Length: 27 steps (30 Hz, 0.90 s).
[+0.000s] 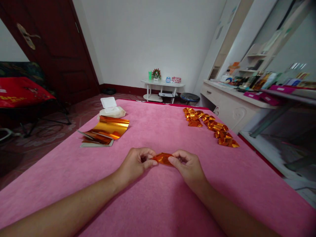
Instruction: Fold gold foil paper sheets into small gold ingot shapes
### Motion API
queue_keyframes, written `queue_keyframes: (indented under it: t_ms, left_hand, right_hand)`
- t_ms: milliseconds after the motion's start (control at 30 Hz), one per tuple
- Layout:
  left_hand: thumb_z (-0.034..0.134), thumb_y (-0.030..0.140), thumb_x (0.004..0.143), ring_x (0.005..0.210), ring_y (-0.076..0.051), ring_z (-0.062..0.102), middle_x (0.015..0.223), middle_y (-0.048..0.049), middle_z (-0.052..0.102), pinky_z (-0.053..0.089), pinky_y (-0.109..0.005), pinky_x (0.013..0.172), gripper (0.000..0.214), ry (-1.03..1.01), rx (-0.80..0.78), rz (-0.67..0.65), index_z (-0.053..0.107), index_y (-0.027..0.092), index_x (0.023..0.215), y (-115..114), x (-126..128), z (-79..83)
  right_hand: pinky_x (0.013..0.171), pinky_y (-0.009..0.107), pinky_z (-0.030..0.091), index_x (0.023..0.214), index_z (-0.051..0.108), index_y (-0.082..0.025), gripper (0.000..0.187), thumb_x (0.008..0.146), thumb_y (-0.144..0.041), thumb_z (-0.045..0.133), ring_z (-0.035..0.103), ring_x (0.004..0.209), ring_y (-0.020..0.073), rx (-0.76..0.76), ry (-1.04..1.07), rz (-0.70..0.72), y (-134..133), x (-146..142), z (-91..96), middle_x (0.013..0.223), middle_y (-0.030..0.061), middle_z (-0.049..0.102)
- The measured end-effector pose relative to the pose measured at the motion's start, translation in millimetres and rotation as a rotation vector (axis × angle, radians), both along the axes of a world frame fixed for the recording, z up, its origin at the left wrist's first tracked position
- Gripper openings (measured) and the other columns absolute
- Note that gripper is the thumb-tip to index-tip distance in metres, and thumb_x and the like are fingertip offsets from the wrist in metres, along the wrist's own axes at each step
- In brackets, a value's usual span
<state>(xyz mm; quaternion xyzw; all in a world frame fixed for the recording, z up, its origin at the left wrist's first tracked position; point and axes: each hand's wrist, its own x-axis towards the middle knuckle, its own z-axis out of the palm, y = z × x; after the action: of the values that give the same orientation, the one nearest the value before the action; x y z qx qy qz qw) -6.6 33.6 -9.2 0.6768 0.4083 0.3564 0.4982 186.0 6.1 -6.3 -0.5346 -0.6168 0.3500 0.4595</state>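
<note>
A small folded piece of shiny orange-gold foil paper (163, 158) is held just above the pink cloth (158, 125) in the middle. My left hand (137, 163) pinches its left end with thumb and fingers closed. My right hand (187, 164) pinches its right end in the same way. Both forearms reach in from the bottom edge. A stack of flat gold foil sheets (108, 130) lies at the left of the cloth. Several folded gold foil pieces (209, 125) lie in a row at the right.
A white wet-wipe pack (111, 109) with its lid up sits at the far left of the cloth. A dresser (232, 105) crowded with bottles stands to the right. A small white table (161, 87) is by the far wall, and a dark door (56, 49) is on the left.
</note>
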Motion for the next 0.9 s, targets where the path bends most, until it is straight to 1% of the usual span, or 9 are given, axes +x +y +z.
queue_keyframes:
  t_ms: [133, 267, 333, 433, 533, 633, 733, 800, 900]
  left_hand:
    - [0.065, 0.028, 0.074, 0.058, -0.011, 0.055, 0.064, -0.0028, 0.064, 0.041, -0.021, 0.057, 0.017, -0.060, -0.109, -0.012, 0.067, 0.011, 0.074, -1.8, -1.4, 1.4]
    - [0.064, 0.032, 0.075, 0.066, -0.015, 0.063, 0.072, -0.0065, 0.069, 0.047, -0.025, 0.066, 0.022, -0.115, -0.164, -0.046, 0.068, 0.011, 0.081, -0.9, -2.4, 1.8]
    - [0.060, 0.032, 0.079, 0.069, -0.015, 0.063, 0.075, -0.0070, 0.070, 0.047, -0.026, 0.069, 0.023, -0.099, -0.137, -0.059, 0.067, 0.011, 0.085, -0.8, -2.4, 2.9]
    - [0.055, 0.030, 0.084, 0.072, -0.014, 0.062, 0.077, -0.0063, 0.069, 0.046, -0.025, 0.071, 0.023, -0.053, -0.041, -0.085, 0.066, 0.011, 0.091, -3.4, -0.7, 7.4]
    - [0.057, 0.032, 0.083, 0.076, -0.015, 0.060, 0.083, -0.0055, 0.068, 0.045, -0.024, 0.069, 0.023, -0.023, 0.032, -0.136, 0.066, 0.012, 0.092, -7.8, 3.1, 11.9]
    - [0.055, 0.034, 0.084, 0.071, -0.014, 0.059, 0.077, -0.0042, 0.067, 0.044, -0.023, 0.066, 0.026, 0.002, 0.053, -0.145, 0.069, 0.012, 0.081, -10.8, 7.1, 12.5]
    - [0.052, 0.034, 0.085, 0.060, -0.012, 0.056, 0.063, -0.0029, 0.063, 0.041, -0.021, 0.057, 0.031, 0.008, 0.034, -0.099, 0.067, 0.011, 0.068, -12.3, 10.0, 10.9]
    - [0.053, 0.033, 0.084, 0.054, -0.012, 0.054, 0.057, -0.0025, 0.061, 0.040, -0.021, 0.053, 0.032, -0.001, 0.021, -0.056, 0.066, 0.011, 0.066, -13.6, 11.2, 10.6]
    - [0.052, 0.032, 0.085, 0.051, -0.012, 0.054, 0.054, -0.0029, 0.060, 0.040, -0.021, 0.051, 0.031, -0.022, 0.018, 0.009, 0.066, 0.010, 0.067, -14.8, 11.3, 11.6]
  right_hand:
    - [0.049, 0.022, 0.037, 0.062, 0.061, -0.016, 0.021, 0.073, -0.034, 0.061, 0.047, 0.052, 0.0113, -0.029, 0.046, 0.003, 1.8, 0.5, 0.0, 0.056, -0.0004, 0.056]
    - [0.048, 0.022, 0.037, 0.063, 0.062, -0.015, 0.023, 0.072, -0.036, 0.062, 0.047, 0.051, 0.0112, -0.041, 0.059, -0.003, 2.9, 1.9, -0.9, 0.056, 0.0000, 0.057]
    - [0.048, 0.022, 0.036, 0.063, 0.062, -0.015, 0.024, 0.072, -0.037, 0.063, 0.047, 0.051, 0.0109, -0.037, 0.057, -0.006, 2.6, 2.6, -0.8, 0.055, -0.0005, 0.057]
    - [0.049, 0.022, 0.037, 0.063, 0.062, -0.015, 0.022, 0.073, -0.035, 0.062, 0.048, 0.051, 0.0112, -0.032, 0.046, 0.000, 0.5, 1.8, 0.1, 0.056, -0.0002, 0.057]
    - [0.052, 0.022, 0.039, 0.062, 0.063, -0.015, 0.019, 0.074, -0.031, 0.061, 0.050, 0.053, 0.0118, -0.020, 0.003, 0.033, -3.0, -0.9, 1.8, 0.058, 0.0004, 0.059]
    - [0.054, 0.022, 0.040, 0.063, 0.065, -0.016, 0.017, 0.075, -0.027, 0.060, 0.051, 0.056, 0.0119, 0.031, -0.061, 0.088, -6.0, -3.8, 3.8, 0.060, 0.0004, 0.059]
    - [0.052, 0.021, 0.037, 0.062, 0.064, -0.016, 0.020, 0.078, -0.027, 0.058, 0.049, 0.055, 0.0109, 0.050, -0.081, 0.140, -7.6, -5.3, 5.0, 0.057, -0.0014, 0.055]
    - [0.050, 0.021, 0.034, 0.061, 0.061, -0.016, 0.024, 0.081, -0.028, 0.055, 0.047, 0.052, 0.0102, 0.028, -0.072, 0.155, -8.0, -5.5, 4.6, 0.053, -0.0027, 0.051]
    - [0.047, 0.020, 0.031, 0.057, 0.055, -0.017, 0.032, 0.084, -0.032, 0.050, 0.042, 0.047, 0.0090, -0.007, -0.057, 0.126, -7.7, -4.8, 2.5, 0.049, -0.0042, 0.046]
